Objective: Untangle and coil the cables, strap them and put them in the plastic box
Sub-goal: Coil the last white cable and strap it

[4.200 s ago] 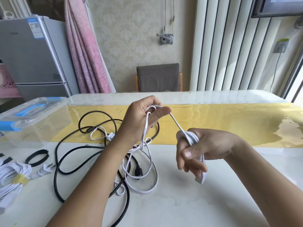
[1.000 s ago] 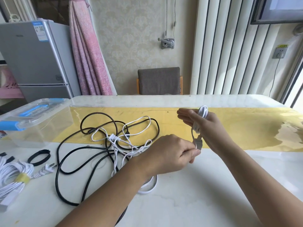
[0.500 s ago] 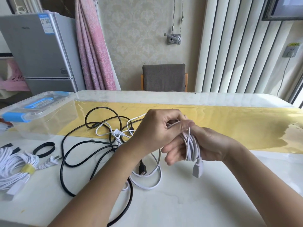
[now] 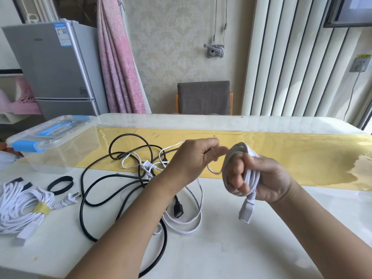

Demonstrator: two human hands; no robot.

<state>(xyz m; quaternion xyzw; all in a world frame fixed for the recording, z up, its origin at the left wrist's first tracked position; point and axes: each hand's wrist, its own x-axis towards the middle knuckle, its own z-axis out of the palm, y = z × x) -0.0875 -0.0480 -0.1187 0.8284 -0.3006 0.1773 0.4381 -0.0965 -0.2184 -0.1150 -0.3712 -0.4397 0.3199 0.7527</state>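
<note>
1. The right hand [image 4: 267, 178] is held above the table [image 4: 221, 248]. Its fingers are curled through a coil of the white cable [image 4: 251, 178], and the loops wrap round the fingers. The cable's white connector end hangs below the hand, off the tabletop.
2. The left hand [image 4: 193, 156] is just beside the right and not touching it. Its fingers are curled in on a run of the same white cable. The short stretch between the two hands is blurred.
3. The remaining white cable lies on the table in a flat loop under the left forearm. Farther back, it knots with the black cable [image 4: 84, 198] at the near edge of the yellow runner [image 4: 302, 158].
4. The black cable sprawls in wide loops from the runner toward the near table edge. One loop passes beneath the left forearm.
5. The plastic box [image 4: 60, 156] stands at the far left of the table with its lid on. It is well apart from both hands, with the tangle between.
6. At near left, a strapped white bundle [image 4: 20, 204] carries a yellow strap [image 4: 41, 208] and runs out of view on the left. A black strap [image 4: 60, 185] lies between the bundle and the box.
7. Plain white tabletop shows to the right of the right forearm, out to the edge of view. A chair [image 4: 203, 97] stands beyond the far table edge.
</note>
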